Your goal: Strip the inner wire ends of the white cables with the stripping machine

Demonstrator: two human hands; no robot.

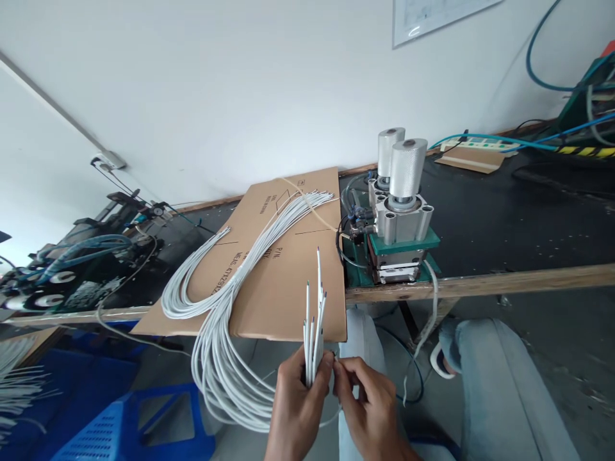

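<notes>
My left hand (302, 384) is closed around a small bundle of white cables (313, 336), whose cut ends stick up unevenly with dark tips. Right beside it, my right hand (362, 390) pinches the end of one cable between thumb and fingertips, where a small dark tip shows. The long cable lengths (230, 346) loop down off the front edge of a flattened cardboard sheet (298, 275). Their far ends lie spread on that sheet, toward the back, and another group curves to the left.
A pneumatic press with two knurled silver cylinders (406, 173) stands on the bench (504, 218), right of the cardboard. More machinery (81, 256) sits at the left. A blue plastic stool (129, 429) and more cables (19, 390) are at lower left. A hose (435, 301) hangs over the bench edge.
</notes>
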